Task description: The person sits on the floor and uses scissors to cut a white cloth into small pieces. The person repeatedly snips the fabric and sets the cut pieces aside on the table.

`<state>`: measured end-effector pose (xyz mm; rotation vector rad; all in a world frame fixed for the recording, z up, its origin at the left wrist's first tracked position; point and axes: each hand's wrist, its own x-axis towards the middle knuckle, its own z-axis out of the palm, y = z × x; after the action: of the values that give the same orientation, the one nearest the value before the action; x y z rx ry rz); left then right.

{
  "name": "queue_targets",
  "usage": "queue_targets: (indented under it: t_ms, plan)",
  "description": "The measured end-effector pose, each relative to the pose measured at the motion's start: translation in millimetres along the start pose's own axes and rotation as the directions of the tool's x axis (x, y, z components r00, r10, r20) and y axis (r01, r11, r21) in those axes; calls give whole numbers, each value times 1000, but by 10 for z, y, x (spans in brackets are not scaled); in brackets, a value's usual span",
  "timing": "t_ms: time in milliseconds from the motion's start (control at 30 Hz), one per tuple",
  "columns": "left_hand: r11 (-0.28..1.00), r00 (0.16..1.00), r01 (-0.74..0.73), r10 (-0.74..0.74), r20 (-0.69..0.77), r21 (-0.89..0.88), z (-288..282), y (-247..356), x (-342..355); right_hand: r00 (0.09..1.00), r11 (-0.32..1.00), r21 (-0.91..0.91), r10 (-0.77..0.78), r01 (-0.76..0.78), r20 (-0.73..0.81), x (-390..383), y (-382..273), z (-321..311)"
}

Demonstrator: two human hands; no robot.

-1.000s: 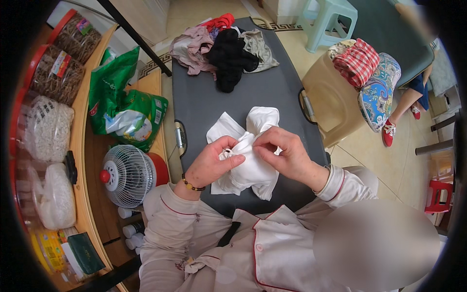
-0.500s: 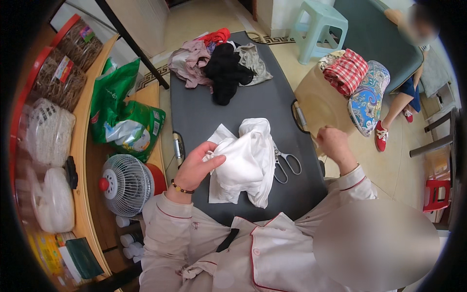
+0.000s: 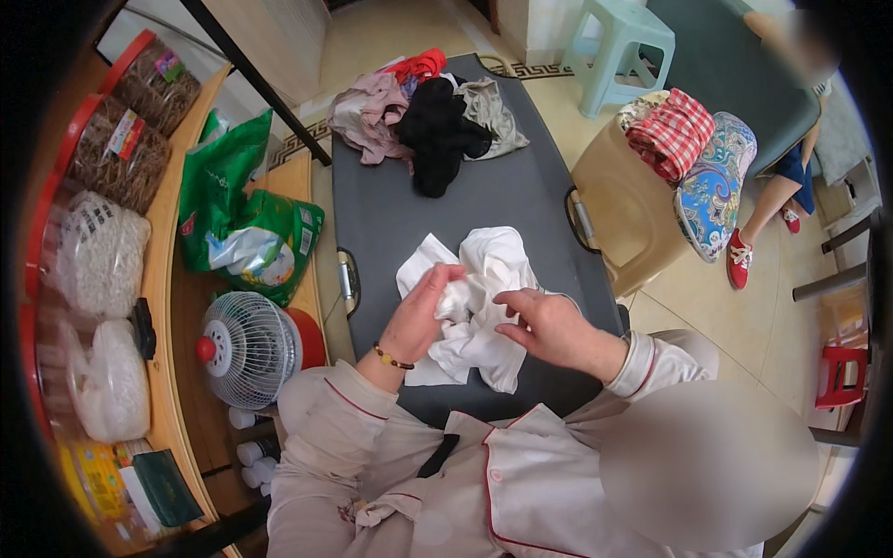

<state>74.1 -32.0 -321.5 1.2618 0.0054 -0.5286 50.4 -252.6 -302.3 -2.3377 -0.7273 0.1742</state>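
Note:
A crumpled white cloth [image 3: 502, 256] lies in loose folds on the dark grey folding table [image 3: 372, 209] in front of me. My left hand [image 3: 417, 312], a beaded bracelet on its wrist, rests at the cloth's left side with fingers stretched out. Over the cloth's right part is my right hand [image 3: 551, 327], its thumb and fingers apart with nothing visible between them. The scissors are almost wholly hidden behind the right hand. Farther up the table sits a pile of clothes: a pink garment [image 3: 367, 116], a black one [image 3: 437, 135], a grey one [image 3: 493, 116] and a red one [image 3: 419, 65].
On the left, a wooden shelf holds red-lidded jars [image 3: 116, 139], plastic bags and a small fan [image 3: 246, 349], near a green bag [image 3: 265, 242]. At right stands a beige bin [image 3: 623, 209] under folded fabrics [image 3: 670, 135]. Behind are a pale green stool [image 3: 623, 46] and a seated person.
My right hand has come in from the right to the cloth, covering the scissors. My left hand has moved slightly right, and its fingers have left the pinched fold. The cloth is flatter.

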Motion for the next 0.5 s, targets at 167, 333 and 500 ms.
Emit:
queue_targets:
  t_ms: [167, 333, 500]
  plan:
    - [813, 962, 230, -105, 254, -535, 212, -67, -78, 914, 942, -211, -310, 259, -261, 76, -247, 215]
    - [832, 941, 265, -114, 318, -488, 183, -32, -115, 982, 998, 53, -24, 34, -186, 163, -11, 81]
    - [874, 968, 162, -52, 244, -458, 159, 58, -108, 996, 941, 337, 23, 9, -91, 87, -184, 62]
